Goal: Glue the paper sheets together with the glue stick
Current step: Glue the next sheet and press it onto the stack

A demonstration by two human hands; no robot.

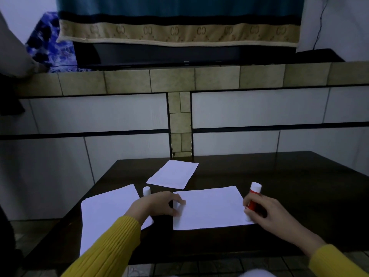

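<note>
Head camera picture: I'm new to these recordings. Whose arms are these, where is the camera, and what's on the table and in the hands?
No machine here: a person in yellow sleeves wears the camera on their head, looking down at a dark table. The right hand grips a red and white glue stick against the right edge of the near sheet. The left hand holds that sheet's left edge and seems to hold something small and white. Left lies a paper stack, behind it a white cap, farther back another sheet.
</note>
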